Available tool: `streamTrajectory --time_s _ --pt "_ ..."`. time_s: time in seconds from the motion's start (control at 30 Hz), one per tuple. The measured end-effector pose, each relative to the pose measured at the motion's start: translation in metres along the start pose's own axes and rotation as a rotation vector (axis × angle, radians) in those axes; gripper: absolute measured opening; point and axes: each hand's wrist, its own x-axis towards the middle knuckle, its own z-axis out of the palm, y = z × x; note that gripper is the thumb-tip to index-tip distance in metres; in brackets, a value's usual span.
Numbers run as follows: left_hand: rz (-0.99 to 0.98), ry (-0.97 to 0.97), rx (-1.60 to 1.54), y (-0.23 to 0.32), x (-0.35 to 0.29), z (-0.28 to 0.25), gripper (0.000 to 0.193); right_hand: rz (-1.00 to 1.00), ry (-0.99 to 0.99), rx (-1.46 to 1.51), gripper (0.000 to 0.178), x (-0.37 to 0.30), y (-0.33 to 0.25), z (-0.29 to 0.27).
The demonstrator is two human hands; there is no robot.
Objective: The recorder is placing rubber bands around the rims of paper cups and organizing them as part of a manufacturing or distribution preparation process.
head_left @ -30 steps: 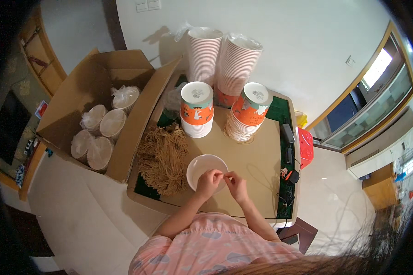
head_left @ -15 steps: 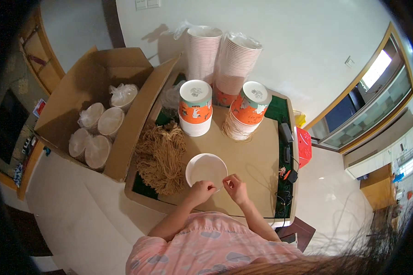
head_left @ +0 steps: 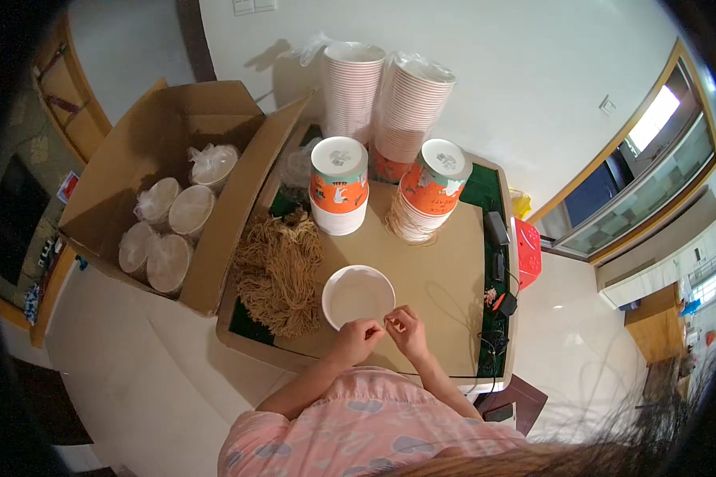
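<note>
A white paper tub point(head_left: 358, 296), its round mouth facing up, stands near the front of the table. My left hand point(head_left: 359, 340) is closed in a pinch at the tub's near rim. Just to its right, my right hand point(head_left: 406, 331) pinches too, fingertips close to the left ones. Whatever lies between the fingers is too thin or small to make out. Left of the tub lies a thick bundle of tan twine point(head_left: 278, 274). Behind it stand two upturned stacks of orange printed tubs, a left stack point(head_left: 340, 191) and a right stack point(head_left: 431, 187) with loops of thin tan string around its lower part.
Two tall stacks of white tubs, one point(head_left: 350, 91) and another point(head_left: 412, 103), rise at the back by the wall. An open cardboard box point(head_left: 239, 215) holding several bagged tub stacks stands at the left. Black adapters and cables point(head_left: 497, 262) line the table's right edge.
My left hand has shifted slightly toward me and to the right. The right hand has moved a little nearer to me. The tub and stacks stay in place.
</note>
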Motion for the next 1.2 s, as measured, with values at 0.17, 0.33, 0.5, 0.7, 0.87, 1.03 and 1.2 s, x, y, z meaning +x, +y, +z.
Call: streamTrajectory --time_s 0.17,0.33,0.5,0.7,0.87,1.03,1.2 --pt "-0.035 0.015 -0.126 -0.011 0.005 0.000 0.014 -0.004 0.012 0.033 0.012 0.002 -0.008 -0.004" --pt "-0.098 -0.012 -0.331 -0.011 0.012 -0.005 0.013 -0.009 0.022 0.060 0.013 0.005 -0.007 -0.004" --pt "-0.151 -0.033 -0.382 0.004 0.013 -0.015 0.013 -0.015 0.029 0.080 0.012 0.006 -0.002 -0.004" --pt "-0.147 -0.030 -0.423 0.018 0.012 -0.023 0.011 0.059 0.018 0.065 0.010 0.001 0.013 -0.006" --pt "-0.139 -0.029 -0.452 0.024 0.010 -0.027 0.011 0.059 0.003 0.069 0.010 0.004 0.026 -0.010" --pt "-0.210 -0.057 -0.439 0.023 0.008 -0.031 0.011 0.091 -0.059 0.094 0.010 0.019 0.037 -0.022" --pt "-0.267 -0.049 -0.422 0.011 0.017 -0.032 0.011 0.054 -0.240 0.030 0.007 0.060 0.056 -0.036"
